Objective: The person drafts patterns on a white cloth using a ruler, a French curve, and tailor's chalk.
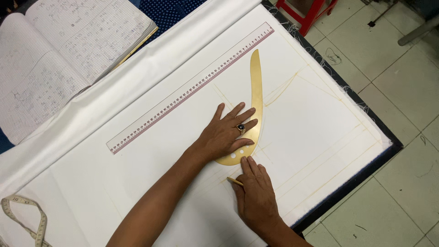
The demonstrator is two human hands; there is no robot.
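On the white cloth [137, 183], just below the long straight ruler [192, 87], lies a yellow curved ruler [256, 91]. Its long axis runs away from the person, with the narrow tip touching or nearly touching the straight ruler's far end and the broad hooked end pointing back toward the person's arms. The left hand [226, 135] rests flat on that broad end, fingers spread and pressing down; it grips nothing, it only pins the curve to the cloth. The right hand [256, 194] sits just beside the hooked end, on its near side, fingers pinched together on a small yellow piece of chalk [235, 181] whose tip meets the cloth close to the curve's lower edge. So the curve lies ahead of the right hand, and the left hand is the one on it. Faint yellow lines cross the cloth beyond the curve, well apart from the straight ruler. An open notebook [68, 50] lies on the far side of the straight ruler, and a measuring tape [27, 215] curls well off from the curve.
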